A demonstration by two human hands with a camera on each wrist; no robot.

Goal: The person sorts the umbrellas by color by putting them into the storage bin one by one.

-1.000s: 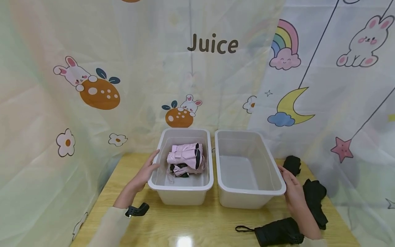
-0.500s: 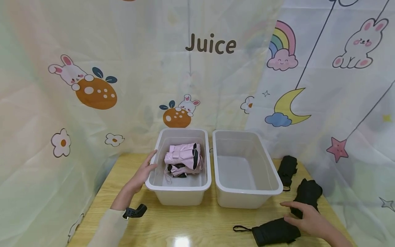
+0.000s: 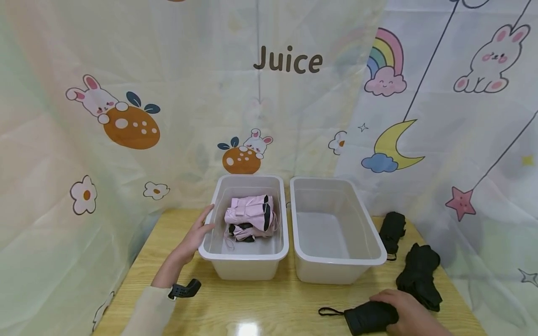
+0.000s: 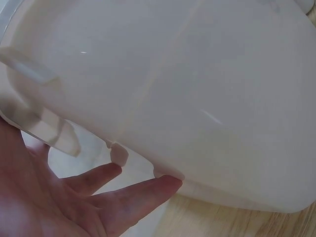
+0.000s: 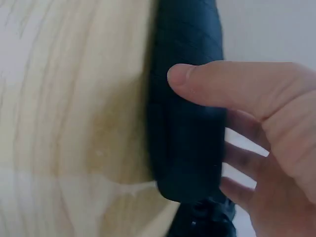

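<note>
Tabletop [image 3: 218, 312]: yellow wood-grain, beneath all.
Right tub [image 3: 328, 273]: pale-grey rectangular plastic; landmark.
Left tub [image 3: 245, 270]: matching, beside landmark, holding pink fabric bundles [image 3: 251, 213].
Left hand [image 3: 194, 236]: left of landmark, extended fingers touching Left tub.
Right hand [image 3: 407, 312]: newly clasping black cylindrical fabric bundle [image 3: 364, 317], in front of landmark; grasping stage apparently reached.

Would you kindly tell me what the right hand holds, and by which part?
A folded black umbrella, gripped by the right hand near the end opposite its loop.
</note>
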